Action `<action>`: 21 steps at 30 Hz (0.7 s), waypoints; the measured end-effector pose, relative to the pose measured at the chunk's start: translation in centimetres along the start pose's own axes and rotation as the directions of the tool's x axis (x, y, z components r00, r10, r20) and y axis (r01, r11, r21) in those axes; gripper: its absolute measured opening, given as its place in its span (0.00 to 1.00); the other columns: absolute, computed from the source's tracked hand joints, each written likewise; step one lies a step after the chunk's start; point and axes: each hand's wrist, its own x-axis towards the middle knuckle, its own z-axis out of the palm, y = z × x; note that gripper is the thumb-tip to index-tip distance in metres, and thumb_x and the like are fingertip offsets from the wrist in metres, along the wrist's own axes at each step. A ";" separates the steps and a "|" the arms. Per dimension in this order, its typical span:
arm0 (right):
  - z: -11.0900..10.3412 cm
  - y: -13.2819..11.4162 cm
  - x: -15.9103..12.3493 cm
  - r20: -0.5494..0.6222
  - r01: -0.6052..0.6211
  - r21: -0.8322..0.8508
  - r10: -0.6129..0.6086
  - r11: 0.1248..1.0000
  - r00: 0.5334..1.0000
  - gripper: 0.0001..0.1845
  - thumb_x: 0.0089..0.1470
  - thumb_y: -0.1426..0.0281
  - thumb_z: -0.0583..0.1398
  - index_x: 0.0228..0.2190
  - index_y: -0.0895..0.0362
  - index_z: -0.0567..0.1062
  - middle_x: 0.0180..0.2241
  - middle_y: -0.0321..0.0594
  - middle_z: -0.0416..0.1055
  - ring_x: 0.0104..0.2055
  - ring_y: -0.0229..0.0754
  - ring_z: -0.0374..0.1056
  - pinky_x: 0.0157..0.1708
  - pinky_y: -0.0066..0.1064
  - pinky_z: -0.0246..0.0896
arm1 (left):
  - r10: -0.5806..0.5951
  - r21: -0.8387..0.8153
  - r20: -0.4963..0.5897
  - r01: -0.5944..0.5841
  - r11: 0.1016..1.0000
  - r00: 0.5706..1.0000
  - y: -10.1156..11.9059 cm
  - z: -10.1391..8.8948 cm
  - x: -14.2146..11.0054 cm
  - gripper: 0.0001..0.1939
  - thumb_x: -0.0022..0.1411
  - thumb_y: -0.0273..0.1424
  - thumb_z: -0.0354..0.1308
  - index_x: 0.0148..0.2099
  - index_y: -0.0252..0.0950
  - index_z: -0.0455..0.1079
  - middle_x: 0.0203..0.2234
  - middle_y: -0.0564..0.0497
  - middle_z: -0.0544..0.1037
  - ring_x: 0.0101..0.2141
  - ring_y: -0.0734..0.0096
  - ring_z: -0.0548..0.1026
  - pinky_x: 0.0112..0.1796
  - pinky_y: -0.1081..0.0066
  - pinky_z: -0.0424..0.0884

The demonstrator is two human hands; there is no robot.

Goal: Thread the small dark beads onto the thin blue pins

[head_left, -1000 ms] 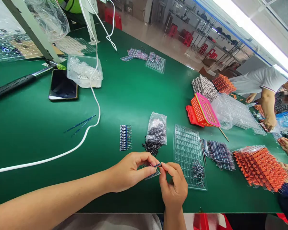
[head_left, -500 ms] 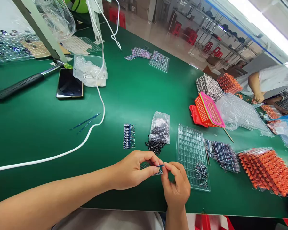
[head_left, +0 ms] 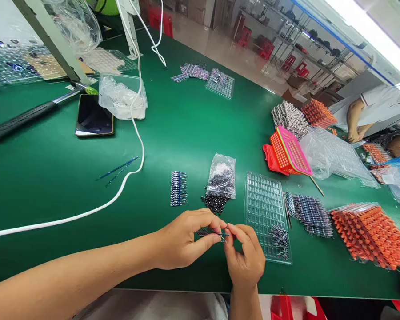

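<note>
Two narrow grips, left hand (head_left: 188, 239) and right hand (head_left: 246, 257), pinch a slender blue piece (head_left: 224, 234) above the near edge of the tabletop (head_left: 186, 281); likely light, stiff, slippery, best held by its ends.

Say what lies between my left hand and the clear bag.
In the head view, a pile of loose dark beads lies between the left hand and the clear bag.
</note>
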 end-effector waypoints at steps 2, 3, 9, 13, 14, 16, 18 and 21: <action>0.0 0.0 -0.1 -0.001 0.005 -0.016 -0.005 1.000 1.000 0.14 0.56 0.81 0.61 0.43 0.55 0.74 0.33 0.39 0.74 0.34 0.39 0.71 0.33 0.32 0.69 | 0.031 0.019 -0.007 -0.031 0.999 0.999 -0.1 0.1 -0.1 0.05 0.65 0.26 0.54 0.40 0.35 0.71 0.41 0.45 0.80 0.41 0.66 0.76 0.44 0.65 0.71; 0.1 0.0 -0.1 -0.001 0.006 -0.022 -0.006 1.000 1.000 0.14 0.56 0.81 0.62 0.42 0.55 0.74 0.32 0.39 0.74 0.34 0.40 0.71 0.33 0.33 0.69 | 0.032 0.019 -0.008 -0.032 0.999 0.999 0.0 0.1 -0.1 0.05 0.65 0.26 0.54 0.40 0.35 0.71 0.41 0.45 0.80 0.41 0.66 0.76 0.44 0.65 0.71; 0.1 -0.1 -0.3 -0.007 -0.113 0.077 0.114 0.991 0.993 0.11 0.56 0.80 0.61 0.39 0.54 0.74 0.33 0.38 0.73 0.34 0.39 0.70 0.33 0.30 0.67 | -0.242 -0.214 0.009 0.238 0.947 0.970 0.0 0.3 0.2 0.07 0.64 0.33 0.57 0.40 0.35 0.73 0.38 0.47 0.80 0.39 0.66 0.76 0.42 0.66 0.71; -0.3 -0.1 -0.7 0.037 -0.310 0.247 0.310 0.918 0.950 0.07 0.57 0.77 0.61 0.37 0.53 0.75 0.32 0.37 0.71 0.33 0.37 0.69 0.29 0.27 0.63 | -0.415 -0.451 -0.009 0.366 0.814 0.910 -0.5 0.8 0.5 0.09 0.60 0.35 0.61 0.37 0.34 0.72 0.29 0.53 0.76 0.31 0.71 0.73 0.35 0.70 0.70; -0.3 -0.1 -0.8 0.054 -0.343 0.280 0.342 0.896 0.938 0.07 0.58 0.76 0.61 0.36 0.53 0.76 0.32 0.36 0.70 0.32 0.37 0.68 0.28 0.27 0.62 | -0.429 -0.485 -0.009 0.371 0.791 0.903 -0.6 0.9 0.6 0.09 0.58 0.35 0.62 0.36 0.34 0.72 0.28 0.54 0.75 0.30 0.72 0.72 0.35 0.70 0.70; -0.4 -0.1 -1.0 0.088 -0.392 0.331 0.386 0.858 0.918 0.06 0.58 0.75 0.61 0.36 0.53 0.76 0.32 0.37 0.70 0.31 0.37 0.67 0.27 0.27 0.61 | -0.442 -0.526 -0.001 0.376 0.763 0.897 -0.7 1.1 0.6 0.09 0.57 0.34 0.64 0.36 0.34 0.72 0.27 0.54 0.75 0.30 0.73 0.72 0.35 0.71 0.69; -0.4 0.0 -1.2 0.108 -0.419 0.360 0.409 0.834 0.906 0.05 0.58 0.74 0.61 0.36 0.53 0.77 0.32 0.37 0.69 0.31 0.37 0.67 0.27 0.28 0.61 | -0.447 -0.534 0.001 0.378 0.756 0.895 -0.8 1.2 0.6 0.08 0.56 0.33 0.64 0.36 0.34 0.73 0.27 0.54 0.75 0.30 0.73 0.72 0.35 0.71 0.69; -0.3 0.0 -1.3 0.115 -0.431 0.376 0.420 0.820 0.900 0.05 0.58 0.74 0.62 0.36 0.53 0.77 0.33 0.37 0.69 0.30 0.37 0.67 0.27 0.28 0.60 | -0.446 -0.528 -0.012 0.373 0.763 0.895 -0.7 1.2 0.6 0.07 0.55 0.32 0.65 0.34 0.33 0.74 0.26 0.54 0.76 0.29 0.73 0.72 0.34 0.72 0.68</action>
